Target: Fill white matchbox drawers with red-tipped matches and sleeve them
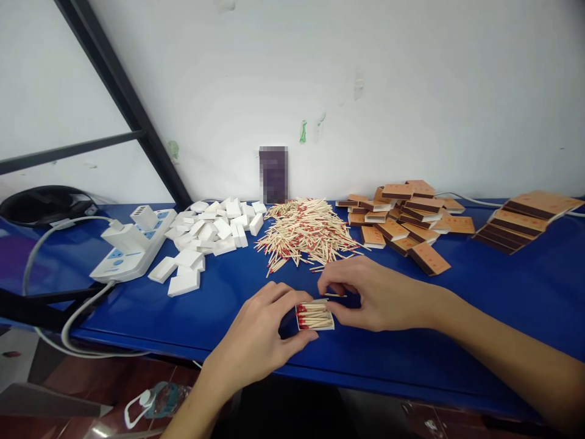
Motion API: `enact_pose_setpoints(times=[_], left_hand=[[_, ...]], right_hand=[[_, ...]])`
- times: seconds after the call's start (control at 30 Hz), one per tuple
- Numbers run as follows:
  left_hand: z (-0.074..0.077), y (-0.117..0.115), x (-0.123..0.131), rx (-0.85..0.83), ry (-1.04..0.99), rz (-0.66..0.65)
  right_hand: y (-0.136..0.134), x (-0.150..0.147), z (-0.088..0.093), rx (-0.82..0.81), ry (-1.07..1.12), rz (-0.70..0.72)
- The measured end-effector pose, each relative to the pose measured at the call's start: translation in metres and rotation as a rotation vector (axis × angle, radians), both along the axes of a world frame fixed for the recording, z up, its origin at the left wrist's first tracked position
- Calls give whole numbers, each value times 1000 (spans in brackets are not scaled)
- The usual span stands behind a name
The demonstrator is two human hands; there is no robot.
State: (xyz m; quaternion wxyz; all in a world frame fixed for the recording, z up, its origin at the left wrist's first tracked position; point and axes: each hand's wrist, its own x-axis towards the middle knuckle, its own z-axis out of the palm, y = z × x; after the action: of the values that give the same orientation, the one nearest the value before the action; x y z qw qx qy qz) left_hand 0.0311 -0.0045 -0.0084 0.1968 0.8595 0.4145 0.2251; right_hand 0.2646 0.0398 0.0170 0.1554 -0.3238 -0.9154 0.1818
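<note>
A small white matchbox tray (325, 327) filled with red-tipped matches (313, 314) rests on the blue table near its front edge. My left hand (262, 332) is closed on the tray, forefinger along its far side and thumb along its near side. At the tray's right end is my right hand (372, 296), its thumb touching the end by the matchsticks. The right fingers curl apart from that thumb, with nothing visible gripped between them. Under them lies a loose match (337, 296). Just beyond both hands spreads a big heap of matches (311, 235).
White empty-looking trays (214, 225) are piled at left, beside a power strip (130, 250) with cables. Orange-brown matchbox sleeves (406, 219) are heaped at right, with a joined stack (525, 222) farther right. A dark pixelated rectangle (274, 175) stands against the wall.
</note>
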Motion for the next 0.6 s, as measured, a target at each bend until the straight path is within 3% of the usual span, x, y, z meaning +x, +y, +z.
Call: enact_pose_setpoints(times=[0.13, 0.33, 0.6], left_hand=[[1, 0, -1, -10, 38, -17], [0, -1, -2, -1, 58, -35], [2, -1, 0, -5, 10, -63]], right_hand=[[9, 13, 2, 53, -78, -74], [17, 20, -1, -107, -184, -89], [14, 8, -8, -102, -51, -48]])
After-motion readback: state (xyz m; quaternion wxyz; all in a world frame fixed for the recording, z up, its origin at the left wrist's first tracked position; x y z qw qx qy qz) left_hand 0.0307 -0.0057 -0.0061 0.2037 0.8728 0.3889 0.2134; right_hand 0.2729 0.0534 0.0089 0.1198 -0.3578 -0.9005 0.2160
